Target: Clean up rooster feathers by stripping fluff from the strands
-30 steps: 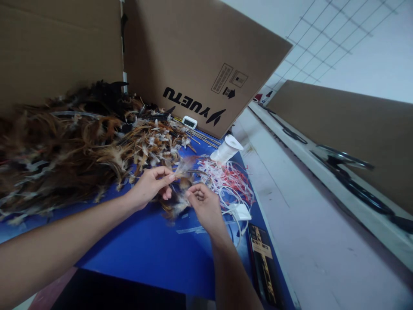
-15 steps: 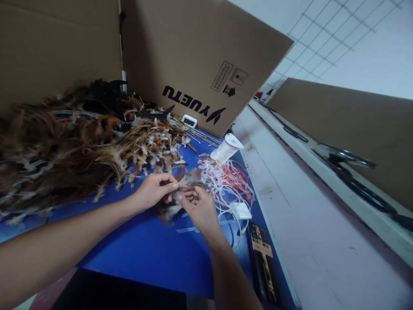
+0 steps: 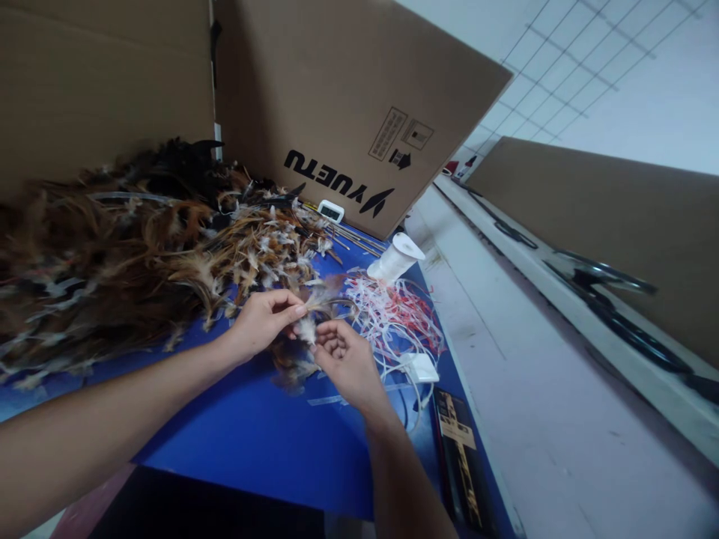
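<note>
My left hand (image 3: 267,320) pinches the base of a brownish feather (image 3: 326,299) between thumb and forefinger; the feather points away to the right. Just below and to the right, my right hand (image 3: 347,361) has its fingers closed on a small whitish fluffy feather (image 3: 306,329) that hangs between the two hands. Under the hands a few blurred brown and grey feathers (image 3: 292,370) lie on the blue table. A large heap of brown, black and white feathers (image 3: 162,247) spreads to the left of my left hand.
Behind stands a cardboard box (image 3: 337,97) with a small digital clock (image 3: 330,211) and thin sticks (image 3: 359,238) at its foot. To the right are a white ribbon spool (image 3: 396,258), tangled white and red strips (image 3: 398,311), a white adapter with cable (image 3: 420,367) and a black package (image 3: 460,457).
My hands have drawn slightly apart, the right one moving a little down. The whitish fluffy feather between them now shows more clearly. The surroundings look the same.
</note>
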### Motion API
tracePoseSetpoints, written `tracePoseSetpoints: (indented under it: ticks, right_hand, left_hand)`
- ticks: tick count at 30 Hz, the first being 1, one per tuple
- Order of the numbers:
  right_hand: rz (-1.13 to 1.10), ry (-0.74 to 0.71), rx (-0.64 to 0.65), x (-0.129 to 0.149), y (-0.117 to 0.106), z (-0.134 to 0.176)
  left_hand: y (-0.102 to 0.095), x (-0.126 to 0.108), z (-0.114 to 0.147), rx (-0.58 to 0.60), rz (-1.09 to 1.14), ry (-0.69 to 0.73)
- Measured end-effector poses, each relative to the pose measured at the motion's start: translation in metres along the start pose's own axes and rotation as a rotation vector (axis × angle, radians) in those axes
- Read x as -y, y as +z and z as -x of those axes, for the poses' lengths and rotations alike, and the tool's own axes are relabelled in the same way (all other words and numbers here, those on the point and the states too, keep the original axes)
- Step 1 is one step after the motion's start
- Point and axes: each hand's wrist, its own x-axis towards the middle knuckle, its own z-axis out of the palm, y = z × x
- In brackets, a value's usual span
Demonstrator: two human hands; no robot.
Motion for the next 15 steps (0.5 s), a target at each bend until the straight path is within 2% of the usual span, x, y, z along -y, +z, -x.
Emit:
tracePoseSetpoints:
  ticks: [4, 8, 12, 15]
  right_hand:
    - [-0.197, 0.073, 0.001, 0.007, -0.002, -0.002]
    - [-0.281, 0.142, -0.029, 0.004, 0.002, -0.003]
    - [-0.294, 0.138, 0.023, 0.0, 0.007, -0.002]
    - [-0.261, 0.157, 0.045, 0.0, 0.006, -0.001]
  left_hand:
    - [-0.001, 0.006, 0.001, 0.05, -0.105, 0.084]
    - [-0.001, 0.011, 0.004, 0.091, -0.208, 0.144]
    - [-0.001, 0.013, 0.005, 0.11, -0.228, 0.13]
    - [0.0, 0.013, 0.005, 0.127, -0.16, 0.088]
